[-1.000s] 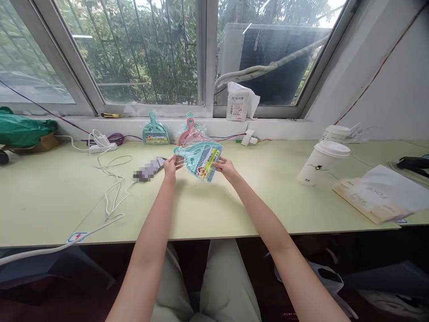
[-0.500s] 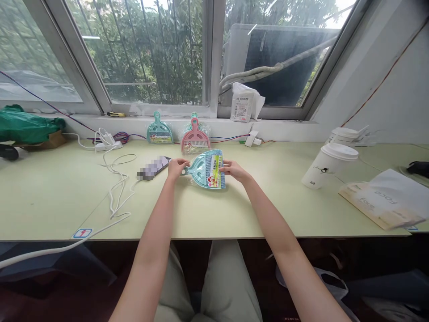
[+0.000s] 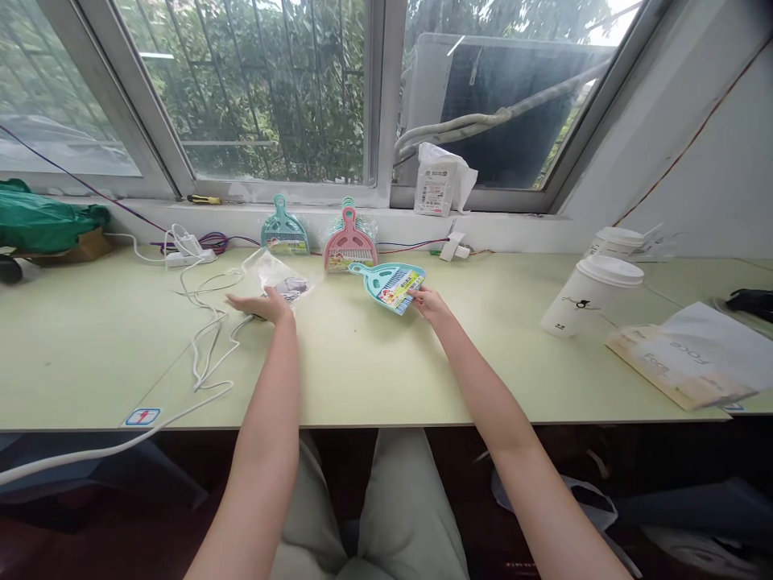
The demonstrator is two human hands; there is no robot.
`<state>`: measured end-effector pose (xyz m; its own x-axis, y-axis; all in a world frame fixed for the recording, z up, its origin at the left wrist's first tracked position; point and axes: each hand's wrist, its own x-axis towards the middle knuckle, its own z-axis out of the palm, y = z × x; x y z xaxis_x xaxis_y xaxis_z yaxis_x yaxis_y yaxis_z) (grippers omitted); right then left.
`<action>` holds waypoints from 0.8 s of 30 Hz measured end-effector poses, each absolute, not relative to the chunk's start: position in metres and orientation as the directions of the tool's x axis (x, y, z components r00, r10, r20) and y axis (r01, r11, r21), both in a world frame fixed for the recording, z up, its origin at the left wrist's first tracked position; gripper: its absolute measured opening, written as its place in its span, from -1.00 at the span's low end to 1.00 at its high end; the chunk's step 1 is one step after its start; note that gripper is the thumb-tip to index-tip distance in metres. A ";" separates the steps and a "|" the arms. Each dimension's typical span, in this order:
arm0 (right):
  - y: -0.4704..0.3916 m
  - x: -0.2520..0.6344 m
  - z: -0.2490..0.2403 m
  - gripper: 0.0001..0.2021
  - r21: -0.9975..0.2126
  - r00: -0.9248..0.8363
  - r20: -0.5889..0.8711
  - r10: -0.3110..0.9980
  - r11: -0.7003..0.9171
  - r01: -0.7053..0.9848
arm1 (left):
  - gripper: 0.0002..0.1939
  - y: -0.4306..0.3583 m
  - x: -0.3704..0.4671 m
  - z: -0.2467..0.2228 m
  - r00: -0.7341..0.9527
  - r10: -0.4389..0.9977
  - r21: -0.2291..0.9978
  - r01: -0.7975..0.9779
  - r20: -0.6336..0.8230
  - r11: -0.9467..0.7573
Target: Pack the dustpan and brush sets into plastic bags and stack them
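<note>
At the middle of the long, pale yellow-green table (image 3: pixel 362 379), the light turquoise plastic dustpan-and-brush set with a printed label (image 3: pixel 390 283) is held tilted. To its left, well apart, is the crumpled clear plastic bag (image 3: pixel 266 270). The right hand (image 3: pixel 430 303) has its fingers clamped on the wide right edge of the set. The left hand (image 3: pixel 262 304), beside the bag, has thumb and fingers apart; whether it touches the bag, one cannot tell. The step in hand seems to be putting the wrapping aside; the next move calls for a steady right grip.
</note>
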<state>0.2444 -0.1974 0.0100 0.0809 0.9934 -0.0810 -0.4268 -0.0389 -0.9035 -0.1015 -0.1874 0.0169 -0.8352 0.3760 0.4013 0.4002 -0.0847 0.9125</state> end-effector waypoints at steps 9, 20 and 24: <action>-0.200 0.226 0.004 -0.76 -0.866 0.079 0.029 0.996 0.065 -0.495 | -0.52 -0.195 0.007 0.020 -0.232 0.925 0.954 0.051 0.300 -0.296; -0.191 0.257 0.006 -0.71 -0.952 0.265 -0.152 0.952 -0.070 -0.297 | -0.71 -0.178 0.004 0.002 -0.297 0.950 0.988 -0.092 0.096 -0.128; -0.189 0.277 0.009 -0.40 -0.969 0.190 -0.200 0.961 -0.165 -0.183 | -0.66 -0.178 0.003 0.000 -0.376 0.891 0.965 0.052 0.256 -0.256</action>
<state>0.2769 -0.1888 0.0093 0.1899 0.9612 -0.2000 -0.1833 -0.1654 -0.9690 0.0031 -0.1777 0.0004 -0.3759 0.8906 0.2560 0.0520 -0.2555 0.9654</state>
